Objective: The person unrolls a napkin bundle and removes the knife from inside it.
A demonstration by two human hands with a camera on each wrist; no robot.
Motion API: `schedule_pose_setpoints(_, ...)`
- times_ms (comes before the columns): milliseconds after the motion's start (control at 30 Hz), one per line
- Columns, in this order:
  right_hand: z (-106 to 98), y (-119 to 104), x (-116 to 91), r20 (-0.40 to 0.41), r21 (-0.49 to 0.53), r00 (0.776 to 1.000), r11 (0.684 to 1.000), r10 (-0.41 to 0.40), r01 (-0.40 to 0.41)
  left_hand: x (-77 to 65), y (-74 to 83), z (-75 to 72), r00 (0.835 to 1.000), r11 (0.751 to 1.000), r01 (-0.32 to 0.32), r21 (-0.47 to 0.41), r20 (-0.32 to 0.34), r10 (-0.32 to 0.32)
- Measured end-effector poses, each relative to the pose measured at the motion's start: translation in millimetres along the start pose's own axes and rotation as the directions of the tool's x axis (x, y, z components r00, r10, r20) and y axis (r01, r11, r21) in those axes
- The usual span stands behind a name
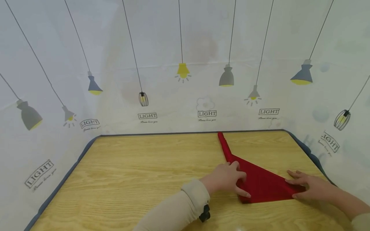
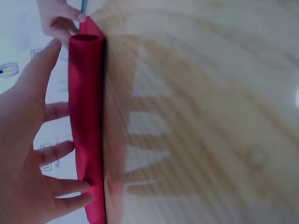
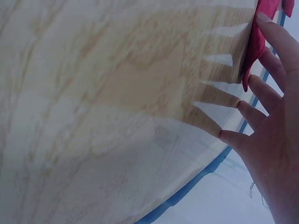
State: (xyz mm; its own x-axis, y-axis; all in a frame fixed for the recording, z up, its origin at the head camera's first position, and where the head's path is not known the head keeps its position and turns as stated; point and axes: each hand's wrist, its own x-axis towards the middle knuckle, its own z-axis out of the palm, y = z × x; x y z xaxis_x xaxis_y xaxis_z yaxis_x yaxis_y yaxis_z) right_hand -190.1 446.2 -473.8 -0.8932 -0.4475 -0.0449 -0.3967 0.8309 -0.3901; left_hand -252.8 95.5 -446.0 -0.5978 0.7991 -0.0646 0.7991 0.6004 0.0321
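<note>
A red cloth [image 1: 261, 181] lies on the table, its left side wound into a long narrow roll [image 1: 224, 146] that reaches the table's back edge. My left hand [image 1: 226, 178] rests on the rolled side with fingers spread. In the left wrist view, the fingertips touch the red roll [image 2: 86, 112], whose near end is hollow, and the thumb lies beside that end. At the cloth's right corner is my right hand [image 1: 313, 187], thumb at the near edge and fingers over the far edge. In the right wrist view, its loosely extended fingers straddle the cloth corner [image 3: 254, 44].
The wood-grain table [image 1: 130, 173] has a dark blue edge strip [image 1: 62, 179] along its sides and back. A white wall covering [image 1: 162, 41] printed with hanging lamps and LIGHT signs stands close around it. A small black device [image 1: 205, 214] sits at the left wrist.
</note>
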Motion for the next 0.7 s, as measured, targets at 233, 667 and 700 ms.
schedule_pose_setpoints(233, 1.0, 0.7, -1.6, -0.020, 0.044, 0.999, 0.998, -0.050, 0.051, 1.8, 7.1, 7.8, 0.994, 0.995, 0.103, 0.007, -0.028, -0.103)
schedule_pose_setpoints(667, 1.8, 0.9, -1.3, -0.022, 0.041, 0.998, 0.997, -0.059, 0.060, -5.0, 0.1, 6.5, 0.988, 0.987, 0.150, 0.055, 0.012, -0.151)
schedule_pose_setpoints(700, 1.6, 0.8, -1.4, -0.021, 0.042, 0.998, 0.997, -0.060, 0.061, -5.9, -1.8, 5.9, 0.991, 0.991, 0.129, 0.046, 0.025, -0.130)
